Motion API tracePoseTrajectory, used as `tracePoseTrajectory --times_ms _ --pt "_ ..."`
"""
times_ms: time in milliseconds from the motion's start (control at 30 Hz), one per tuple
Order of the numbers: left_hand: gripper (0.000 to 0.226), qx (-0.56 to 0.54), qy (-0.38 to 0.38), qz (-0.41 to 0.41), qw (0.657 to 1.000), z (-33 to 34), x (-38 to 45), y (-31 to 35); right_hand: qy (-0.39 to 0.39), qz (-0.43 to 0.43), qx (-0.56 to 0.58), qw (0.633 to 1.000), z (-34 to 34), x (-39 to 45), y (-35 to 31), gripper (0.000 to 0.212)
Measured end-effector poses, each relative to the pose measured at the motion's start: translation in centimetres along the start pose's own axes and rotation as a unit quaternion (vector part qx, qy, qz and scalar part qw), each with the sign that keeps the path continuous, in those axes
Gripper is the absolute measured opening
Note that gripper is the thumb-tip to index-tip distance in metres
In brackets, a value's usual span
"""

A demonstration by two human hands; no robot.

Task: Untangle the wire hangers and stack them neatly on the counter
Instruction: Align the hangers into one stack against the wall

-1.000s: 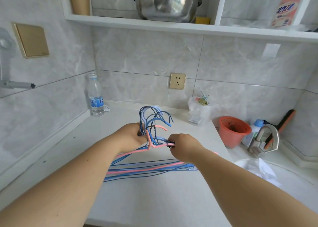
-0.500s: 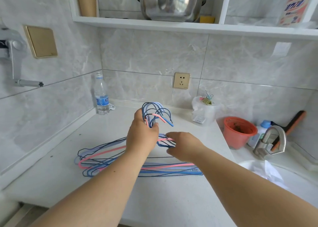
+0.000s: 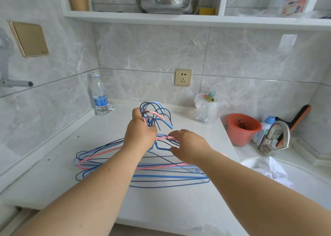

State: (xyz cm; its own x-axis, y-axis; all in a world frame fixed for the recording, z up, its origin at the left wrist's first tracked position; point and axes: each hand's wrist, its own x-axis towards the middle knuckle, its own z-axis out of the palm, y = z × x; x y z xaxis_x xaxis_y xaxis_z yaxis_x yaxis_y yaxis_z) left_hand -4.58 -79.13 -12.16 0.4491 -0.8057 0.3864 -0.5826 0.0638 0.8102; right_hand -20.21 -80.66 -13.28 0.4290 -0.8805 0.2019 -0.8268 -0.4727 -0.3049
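Note:
A bundle of several wire hangers (image 3: 100, 161), blue, dark blue and pink, lies across the white counter (image 3: 161, 203). Their hooks stand up together at the far side. My left hand (image 3: 140, 134) is closed around the necks just below the hooks. My right hand (image 3: 188, 145) rests to the right of it, with fingers on the pink and blue shoulder wires near the necks. The wide ends of the hangers fan out to the left and right under my forearms.
A water bottle (image 3: 99, 96) stands in the back left corner. A clear tub (image 3: 207, 108) with binder clips, an orange pot (image 3: 242, 128) and a faucet (image 3: 275, 139) stand to the right, beside a sink (image 3: 304, 178) holding white plastic. A shelf (image 3: 179, 19) hangs overhead.
My left hand rose from the hangers' shoulders to grip the necks under the hooks. The hanger bundle now shows spread out to the left. My right hand stayed by the necks.

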Motion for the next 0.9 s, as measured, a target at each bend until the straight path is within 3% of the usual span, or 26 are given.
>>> tracePoseTrajectory --times_ms 167,333,533,733,800,900 --pt "0.038 0.013 0.004 -0.004 1.0 0.0 -0.5 0.4 0.008 -0.007 0.003 1.0 0.3 -0.2 -0.5 0.045" --pt "0.06 -0.007 -0.002 -0.026 1.0 0.3 -1.0 0.7 -0.001 -0.027 0.025 0.999 -0.1 -0.6 -0.3 0.046" --pt "0.042 0.045 0.084 0.011 0.995 0.9 -1.7 0.7 0.009 -0.035 0.027 0.999 0.1 -1.0 -0.9 0.047" --pt "0.047 -0.05 0.1 0.065 0.992 -0.6 -0.6 2.5 0.054 0.008 0.013 0.998 -1.3 -1.1 0.5 0.042" --pt "0.043 -0.062 0.081 0.07 0.992 -1.3 0.5 3.0 0.065 0.024 0.023 0.997 -1.8 -0.9 0.9 0.039" --pt "0.039 -0.054 -0.025 0.061 0.996 -2.2 1.8 3.3 0.04 0.046 0.068 0.996 -2.0 -0.9 1.2 0.039"
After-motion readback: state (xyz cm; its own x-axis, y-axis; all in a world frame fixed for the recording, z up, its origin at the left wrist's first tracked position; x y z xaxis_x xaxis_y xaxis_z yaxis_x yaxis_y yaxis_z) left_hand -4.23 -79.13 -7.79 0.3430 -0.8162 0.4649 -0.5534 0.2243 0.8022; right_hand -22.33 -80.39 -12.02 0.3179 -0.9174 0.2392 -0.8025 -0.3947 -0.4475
